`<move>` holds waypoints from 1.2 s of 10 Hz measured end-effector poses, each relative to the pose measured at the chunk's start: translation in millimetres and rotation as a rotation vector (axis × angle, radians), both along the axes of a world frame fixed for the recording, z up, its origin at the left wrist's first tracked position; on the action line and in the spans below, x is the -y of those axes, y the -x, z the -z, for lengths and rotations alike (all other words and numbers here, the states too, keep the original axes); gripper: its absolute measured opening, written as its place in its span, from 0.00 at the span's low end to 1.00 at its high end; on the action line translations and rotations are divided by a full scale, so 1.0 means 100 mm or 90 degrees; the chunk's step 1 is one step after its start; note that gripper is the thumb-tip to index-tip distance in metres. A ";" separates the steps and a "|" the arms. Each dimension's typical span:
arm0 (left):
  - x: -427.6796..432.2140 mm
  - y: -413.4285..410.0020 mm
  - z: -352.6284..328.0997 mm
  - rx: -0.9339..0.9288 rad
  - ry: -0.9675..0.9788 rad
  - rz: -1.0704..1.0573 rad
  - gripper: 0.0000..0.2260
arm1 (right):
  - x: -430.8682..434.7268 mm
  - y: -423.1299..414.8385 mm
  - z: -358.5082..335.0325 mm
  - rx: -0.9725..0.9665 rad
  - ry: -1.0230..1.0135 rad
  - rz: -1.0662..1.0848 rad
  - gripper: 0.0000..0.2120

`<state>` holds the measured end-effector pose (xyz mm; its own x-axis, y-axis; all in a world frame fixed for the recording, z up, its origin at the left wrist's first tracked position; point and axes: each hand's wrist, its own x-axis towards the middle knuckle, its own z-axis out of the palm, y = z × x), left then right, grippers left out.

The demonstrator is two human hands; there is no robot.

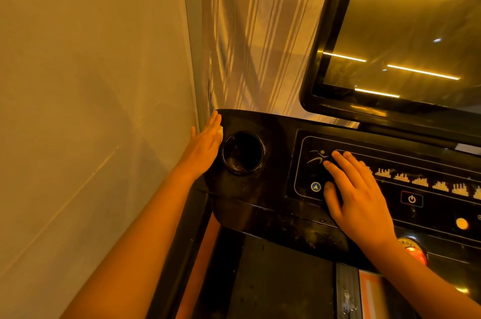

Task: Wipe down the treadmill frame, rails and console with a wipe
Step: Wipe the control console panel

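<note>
Head view: a person's left hand (205, 144), fingers straight, presses a white wipe (220, 132) against the left edge of the black treadmill console (276, 141), just beside the round cup holder (243, 153). The right hand (356, 193) lies flat and spread on the button panel (307, 178), holding nothing, below the dark screen (403, 32).

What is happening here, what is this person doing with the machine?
A person is wiping a treadmill's console. The left hand presses a white wipe with straight fingers against the console's left edge, beside the round cup holder. The right hand rests flat on the button panel and holds nothing.
</note>
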<state>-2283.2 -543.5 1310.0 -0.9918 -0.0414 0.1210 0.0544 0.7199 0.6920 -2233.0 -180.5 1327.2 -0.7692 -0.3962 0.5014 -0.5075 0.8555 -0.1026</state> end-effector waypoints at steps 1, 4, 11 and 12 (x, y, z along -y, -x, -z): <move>0.05 0.10 -0.08 0.007 0.041 0.007 0.23 | 0.00 0.00 0.00 0.000 -0.002 0.002 0.24; 0.10 -0.17 0.05 -0.020 0.152 0.036 0.24 | 0.01 0.01 0.00 -0.001 -0.001 -0.001 0.23; 0.05 -0.58 0.23 -0.049 0.113 0.065 0.22 | 0.01 0.00 0.00 0.000 0.003 -0.001 0.23; 0.07 -0.64 0.30 -0.030 0.119 0.050 0.23 | 0.02 0.01 -0.01 -0.003 0.001 -0.002 0.23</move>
<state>-2219.0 -550.2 1280.0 -0.9841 0.0629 0.1662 0.1445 0.8278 0.5421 -2233.5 -182.2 1327.9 -0.7656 -0.3976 0.5058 -0.5101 0.8542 -0.1007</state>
